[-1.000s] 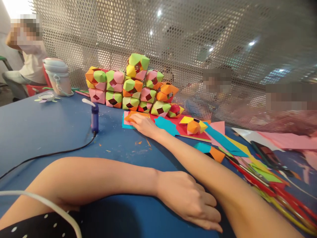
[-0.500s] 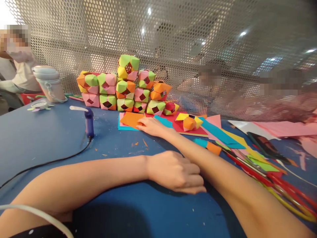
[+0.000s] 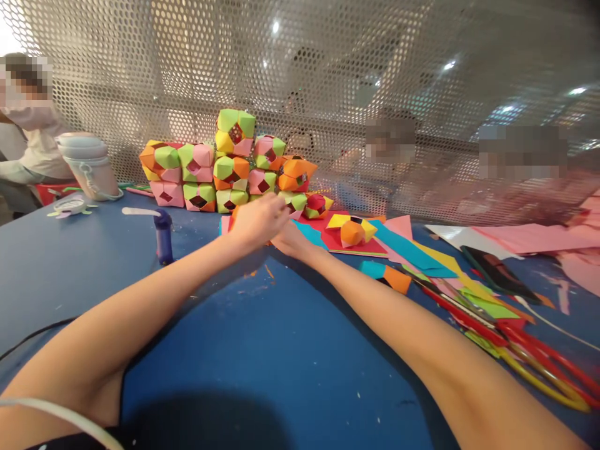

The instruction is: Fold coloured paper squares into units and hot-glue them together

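Note:
My left hand (image 3: 257,220) reaches across the blue table (image 3: 262,350) with its fingers curled on an orange paper sheet (image 3: 232,219), which shows only as a sliver at the hand's left. The sheet lies on a small pile of coloured paper. My right hand (image 3: 294,241) lies just right of the left hand and touches it, its fingertips hidden underneath. Behind both hands stands a wall of stacked origami cubes (image 3: 225,165) in green, pink, orange and yellow. A loose orange and yellow cube (image 3: 352,230) sits on a red sheet to the right.
A small blue handheld fan (image 3: 163,236) with a black cable stands left of my hands. A pale jug (image 3: 89,165) is at the far left near a seated person. Paper sheets, strips and red and yellow scissors (image 3: 529,350) lie at the right. A perforated metal screen (image 3: 356,94) closes the back.
My left hand has lifted from the near table and swung forward to the orange sheet. My right hand has drawn that sheet slightly toward me. The view has shifted left.

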Tool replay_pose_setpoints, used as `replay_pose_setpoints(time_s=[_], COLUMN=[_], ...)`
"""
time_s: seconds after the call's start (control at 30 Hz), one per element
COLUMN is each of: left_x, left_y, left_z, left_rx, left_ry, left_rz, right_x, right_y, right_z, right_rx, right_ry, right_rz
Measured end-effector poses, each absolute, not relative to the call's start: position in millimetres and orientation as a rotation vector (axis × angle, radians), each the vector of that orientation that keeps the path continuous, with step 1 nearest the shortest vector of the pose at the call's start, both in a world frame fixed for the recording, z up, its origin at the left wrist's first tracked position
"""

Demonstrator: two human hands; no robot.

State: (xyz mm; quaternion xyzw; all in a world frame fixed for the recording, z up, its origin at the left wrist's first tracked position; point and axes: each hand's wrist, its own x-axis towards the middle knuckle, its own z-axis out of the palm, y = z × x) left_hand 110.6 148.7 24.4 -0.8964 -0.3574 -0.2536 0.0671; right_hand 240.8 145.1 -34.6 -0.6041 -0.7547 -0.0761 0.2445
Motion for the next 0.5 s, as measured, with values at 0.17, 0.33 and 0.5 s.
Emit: replay_pose_setpoints(time_s=[0.17, 0.33, 0.5], left_x=[86.3, 86.7, 91.8], left_y=[191.1, 213.8, 214.1], left_z=[33.2, 24.0, 21.1], left_rx=[-2.757, -2.763, -2.793], left_ry=[-1.321, -1.228, -1.170], left_rz=[-0.356, -0.021, 0.125], right_x=[234.1, 232.0, 235.2], right_y=[142.5, 140.6, 139.4], right_z=[-30.9, -29.4, -34.5], right_rx=[-1.756, -1.801, -1.816], right_ry=[-2.105, -2.073, -2.004], right_rz=[-0.202, -0.250, -0.287])
